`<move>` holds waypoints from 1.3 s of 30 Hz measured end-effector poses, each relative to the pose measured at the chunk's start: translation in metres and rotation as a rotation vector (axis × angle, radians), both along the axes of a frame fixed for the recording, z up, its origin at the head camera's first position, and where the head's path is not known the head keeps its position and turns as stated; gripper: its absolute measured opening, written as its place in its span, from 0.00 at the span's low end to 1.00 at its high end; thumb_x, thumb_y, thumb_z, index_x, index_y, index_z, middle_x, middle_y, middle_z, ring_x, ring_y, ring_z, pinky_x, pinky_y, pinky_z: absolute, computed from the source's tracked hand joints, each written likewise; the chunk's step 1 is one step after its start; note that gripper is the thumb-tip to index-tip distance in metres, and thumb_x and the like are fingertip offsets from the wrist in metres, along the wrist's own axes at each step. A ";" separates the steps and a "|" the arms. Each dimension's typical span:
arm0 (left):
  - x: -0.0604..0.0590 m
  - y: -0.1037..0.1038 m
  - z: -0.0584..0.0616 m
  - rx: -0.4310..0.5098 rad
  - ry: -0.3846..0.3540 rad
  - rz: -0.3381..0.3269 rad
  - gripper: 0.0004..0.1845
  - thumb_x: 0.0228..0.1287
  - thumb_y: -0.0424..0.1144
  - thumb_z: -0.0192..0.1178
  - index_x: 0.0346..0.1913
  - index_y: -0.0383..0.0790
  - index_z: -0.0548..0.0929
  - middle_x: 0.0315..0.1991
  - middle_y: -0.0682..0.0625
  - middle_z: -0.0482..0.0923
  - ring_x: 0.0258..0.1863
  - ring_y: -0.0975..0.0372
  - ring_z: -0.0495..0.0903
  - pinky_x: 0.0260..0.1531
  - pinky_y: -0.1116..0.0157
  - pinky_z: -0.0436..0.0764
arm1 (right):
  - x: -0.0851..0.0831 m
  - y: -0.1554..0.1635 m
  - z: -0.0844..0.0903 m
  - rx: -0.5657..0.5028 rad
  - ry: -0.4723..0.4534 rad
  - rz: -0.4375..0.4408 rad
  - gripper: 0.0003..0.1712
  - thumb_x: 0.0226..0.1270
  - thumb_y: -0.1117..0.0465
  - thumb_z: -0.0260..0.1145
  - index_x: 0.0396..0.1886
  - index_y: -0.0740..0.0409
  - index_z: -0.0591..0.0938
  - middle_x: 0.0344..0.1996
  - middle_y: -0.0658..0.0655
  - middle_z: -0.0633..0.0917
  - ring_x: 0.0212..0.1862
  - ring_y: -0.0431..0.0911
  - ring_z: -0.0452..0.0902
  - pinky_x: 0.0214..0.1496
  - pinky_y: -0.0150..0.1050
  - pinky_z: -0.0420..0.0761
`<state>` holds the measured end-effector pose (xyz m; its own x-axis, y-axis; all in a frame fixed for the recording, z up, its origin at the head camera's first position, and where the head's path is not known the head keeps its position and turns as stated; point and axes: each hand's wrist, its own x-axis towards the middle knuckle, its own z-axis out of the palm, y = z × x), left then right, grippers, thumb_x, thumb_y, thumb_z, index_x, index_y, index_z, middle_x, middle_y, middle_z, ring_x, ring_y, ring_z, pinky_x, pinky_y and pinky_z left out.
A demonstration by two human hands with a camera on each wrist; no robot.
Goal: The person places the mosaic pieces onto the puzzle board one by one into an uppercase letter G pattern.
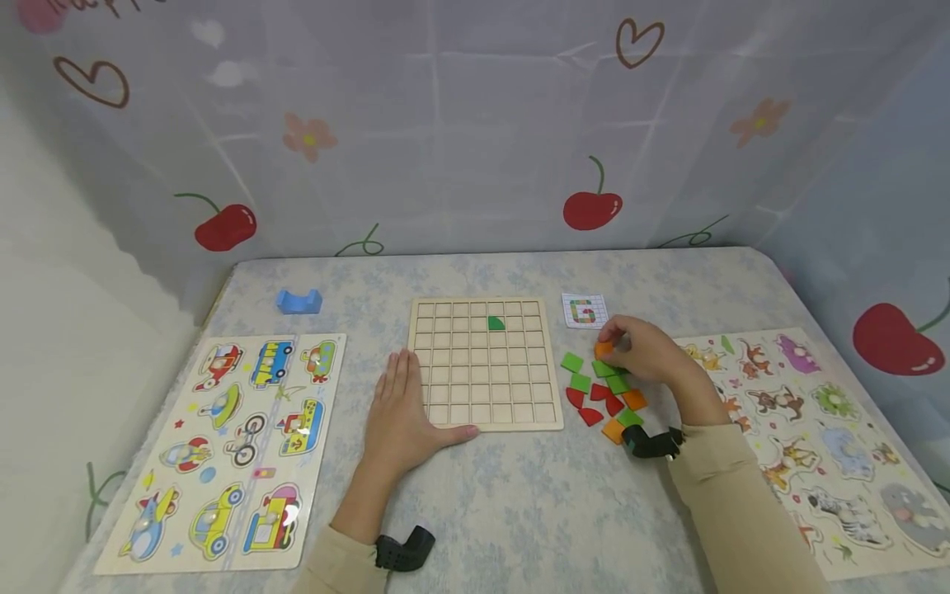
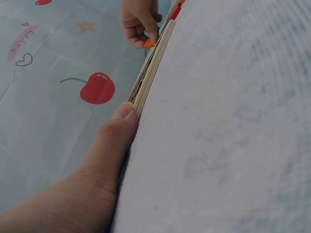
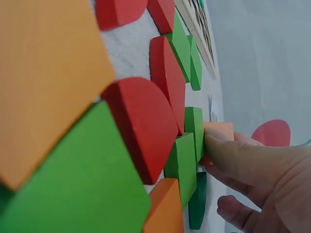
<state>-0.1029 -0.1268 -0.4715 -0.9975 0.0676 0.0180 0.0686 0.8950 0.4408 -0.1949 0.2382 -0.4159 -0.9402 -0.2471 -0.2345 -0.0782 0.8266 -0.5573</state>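
My right hand (image 1: 640, 351) pinches an orange tile (image 3: 219, 129) between thumb and fingers at the far edge of a loose pile. Close by in that pile lie green squares (image 1: 571, 362), red rounded pieces (image 1: 590, 416) and orange squares (image 1: 613, 430). My left hand (image 1: 401, 412) lies with straight fingers along the left edge of a wooden grid board (image 1: 486, 430), its thumb (image 2: 116, 128) on the near edge. One dark green quarter-round piece (image 1: 496, 323) sits in a cell in the board's upper part. Beyond the pile lies a pattern card (image 1: 584, 311) showing a coloured G.
A vehicle puzzle board (image 1: 215, 450) covers the table's left side, and an animal puzzle board (image 1: 824, 445) the right, partly under the right forearm. A blue holder (image 1: 299, 302) stands at the back left. A printed curtain (image 1: 460, 124) hangs behind the table.
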 end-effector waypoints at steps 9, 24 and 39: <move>-0.001 -0.001 -0.001 -0.005 -0.003 -0.006 0.82 0.29 0.88 0.58 0.79 0.34 0.41 0.81 0.41 0.37 0.81 0.53 0.34 0.80 0.51 0.45 | -0.006 -0.005 -0.004 -0.084 0.034 -0.046 0.12 0.68 0.58 0.68 0.47 0.56 0.77 0.43 0.59 0.80 0.43 0.52 0.74 0.42 0.39 0.77; -0.002 0.000 -0.002 -0.009 -0.003 -0.003 0.82 0.28 0.89 0.56 0.79 0.34 0.40 0.81 0.41 0.37 0.81 0.52 0.34 0.80 0.51 0.45 | -0.022 -0.077 -0.003 -0.231 0.119 -0.058 0.13 0.67 0.55 0.69 0.48 0.55 0.80 0.42 0.56 0.83 0.46 0.50 0.77 0.41 0.39 0.75; -0.001 0.000 -0.003 -0.023 0.007 0.006 0.82 0.29 0.90 0.55 0.79 0.34 0.41 0.81 0.41 0.37 0.81 0.53 0.35 0.80 0.52 0.45 | -0.036 -0.155 -0.008 -0.256 0.111 -0.016 0.10 0.68 0.55 0.68 0.45 0.51 0.80 0.39 0.52 0.82 0.39 0.48 0.75 0.42 0.41 0.75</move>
